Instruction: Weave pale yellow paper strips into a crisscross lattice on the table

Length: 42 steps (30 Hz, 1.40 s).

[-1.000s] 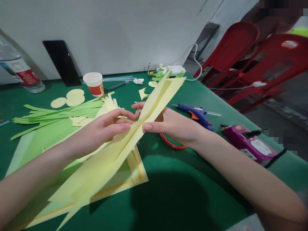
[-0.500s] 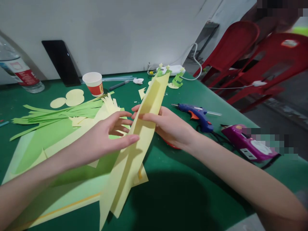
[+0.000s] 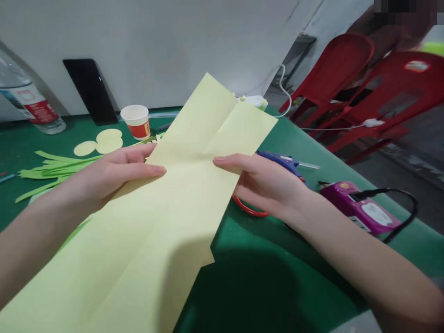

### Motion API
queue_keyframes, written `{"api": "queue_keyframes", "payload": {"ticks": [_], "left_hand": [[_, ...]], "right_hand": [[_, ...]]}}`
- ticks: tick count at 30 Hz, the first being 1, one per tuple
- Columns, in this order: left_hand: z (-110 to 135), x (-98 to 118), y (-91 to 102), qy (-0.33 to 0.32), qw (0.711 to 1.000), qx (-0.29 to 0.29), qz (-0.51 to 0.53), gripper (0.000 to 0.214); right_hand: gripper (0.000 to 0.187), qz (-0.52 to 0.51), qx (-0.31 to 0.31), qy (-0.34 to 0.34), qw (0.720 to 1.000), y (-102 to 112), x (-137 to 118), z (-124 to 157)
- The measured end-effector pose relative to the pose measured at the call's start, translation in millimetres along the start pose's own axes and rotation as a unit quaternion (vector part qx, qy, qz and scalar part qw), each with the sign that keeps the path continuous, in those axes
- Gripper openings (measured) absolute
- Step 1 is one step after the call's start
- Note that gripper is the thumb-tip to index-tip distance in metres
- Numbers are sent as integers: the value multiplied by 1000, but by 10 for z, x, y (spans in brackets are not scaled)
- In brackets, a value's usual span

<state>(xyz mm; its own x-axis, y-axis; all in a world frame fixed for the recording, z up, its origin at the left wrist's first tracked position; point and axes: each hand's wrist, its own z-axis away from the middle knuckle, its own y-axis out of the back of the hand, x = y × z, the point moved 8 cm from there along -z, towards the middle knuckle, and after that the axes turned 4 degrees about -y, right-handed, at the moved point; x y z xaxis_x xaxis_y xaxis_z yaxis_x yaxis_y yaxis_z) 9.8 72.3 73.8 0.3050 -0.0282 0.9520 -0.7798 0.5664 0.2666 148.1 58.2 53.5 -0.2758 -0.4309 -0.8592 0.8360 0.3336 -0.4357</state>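
A large sheet of pale yellow paper (image 3: 180, 199) is spread out between my hands, with a crease running along its length. On its left edge my left hand (image 3: 128, 169) grips it, thumb on top and the other fingers underneath. My right hand (image 3: 249, 175) pinches the right edge the same way. Red scissor-like handles (image 3: 251, 210) show partly below my right hand; the rest is hidden. Green paper strips (image 3: 62, 166) lie on the table behind my left arm, partly covered by the sheet and arm.
A blue glue gun (image 3: 282, 162) and a purple power box (image 3: 359, 206) with a black cable sit at right. Farther back are a paper cup (image 3: 136, 122), yellow paper circles (image 3: 104, 141), a leaning phone (image 3: 90, 92) and a bottle (image 3: 33, 104). Red chairs (image 3: 333, 74) stand beyond the table.
The yellow paper, folded lengthwise before, is now opened out flat. My left hand has moved left and closed on its left edge; my right hand keeps hold of the right edge.
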Motion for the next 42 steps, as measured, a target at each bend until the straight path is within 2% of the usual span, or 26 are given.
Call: {"api": "queue_keyframes", "payload": {"ticks": [3,5,6,8,10,12,16,18,21,24,27,30,32,34,36,40,42], "left_hand": [[-17,44,103,-45,990,42,-127,45],[13,155,168,-114,956,107,-247,50],[52,239,174,-160,924,144,-317,52],[170,407,108,-251,832,215,-446,51],[282,503,-43,-315,751,249,-524,46],[340,525,-214,-349,709,246,-562,40],[304,447,-437,-338,709,191,-588,46],[282,426,-447,-329,713,191,-589,52],[248,413,-405,-322,715,196,-589,60],[233,412,-366,-322,723,186,-582,66],[253,435,-327,-330,738,180,-560,59],[268,452,-257,-319,749,190,-548,52],[284,466,-220,-317,745,202,-551,49],[311,485,-216,-330,731,207,-560,46],[345,505,-215,-343,716,217,-568,42],[356,488,-210,-324,713,218,-583,35],[355,481,-230,-321,712,208,-588,31]], "right_hand": [[22,4,6,19,1000,9,-26,14],[19,9,15,35,999,26,-13,6],[16,10,21,38,999,32,11,0],[13,4,30,31,999,23,93,-12],[12,-21,20,10,1000,-39,206,-16],[12,-53,-7,-6,999,-142,306,-5],[11,-93,-61,-25,993,-300,444,33],[12,-103,-84,-29,991,-334,464,43],[15,-116,-102,17,988,-335,365,40],[15,-99,-80,51,990,-295,261,36],[13,-37,-60,89,994,-266,139,70],[9,42,-5,168,985,-156,-73,143],[8,104,46,219,969,-53,-217,194],[7,181,97,259,944,36,-333,234],[11,262,151,307,902,95,-438,284],[39,413,225,435,768,24,-612,458],[33,488,213,471,704,-100,-634,510]]}}
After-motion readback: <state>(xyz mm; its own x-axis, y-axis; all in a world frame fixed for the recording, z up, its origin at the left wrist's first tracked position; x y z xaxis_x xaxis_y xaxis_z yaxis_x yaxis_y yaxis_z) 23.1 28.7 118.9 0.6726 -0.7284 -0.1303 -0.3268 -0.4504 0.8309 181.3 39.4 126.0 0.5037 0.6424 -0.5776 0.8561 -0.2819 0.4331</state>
